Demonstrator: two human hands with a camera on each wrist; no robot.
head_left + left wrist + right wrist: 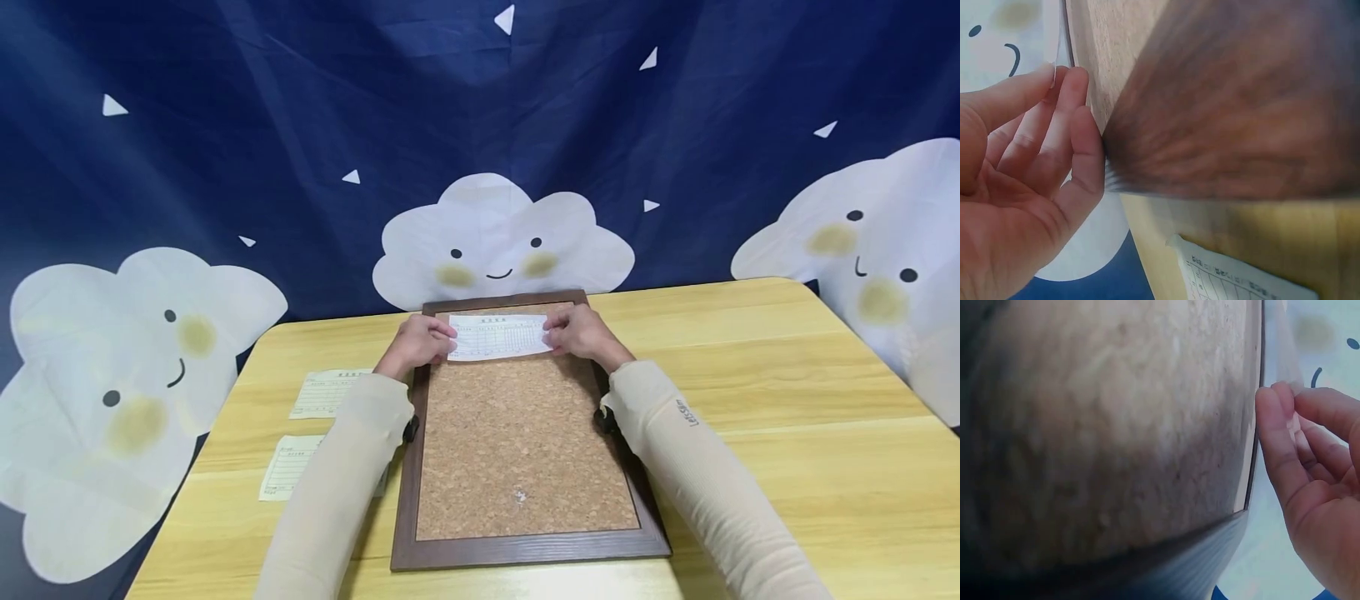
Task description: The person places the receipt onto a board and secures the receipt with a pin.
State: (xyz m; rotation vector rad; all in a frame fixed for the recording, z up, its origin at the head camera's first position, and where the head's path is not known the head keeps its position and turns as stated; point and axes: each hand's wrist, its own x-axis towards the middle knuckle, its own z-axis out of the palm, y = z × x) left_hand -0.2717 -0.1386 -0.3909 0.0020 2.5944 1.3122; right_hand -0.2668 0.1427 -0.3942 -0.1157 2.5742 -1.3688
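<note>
A printed paper slip (497,337) with a ruled table on it is stretched level over the top end of a cork board (525,442) in a dark brown frame (532,548). My left hand (422,340) pinches the slip's left end between thumb and fingers. At its right end, my right hand (585,333) pinches it in the same way. In the left wrist view the slip appears edge-on between the left thumb and fingertips (1075,81). The right wrist view shows the slip's thin edge in the right hand (1316,450), close to the board's frame.
Two more printed slips lie on the wooden table left of the board, an upper one (330,392) and a lower one (288,468) partly hidden by the left sleeve (337,492). A blue cloth with white clouds (502,242) hangs behind the table (787,400).
</note>
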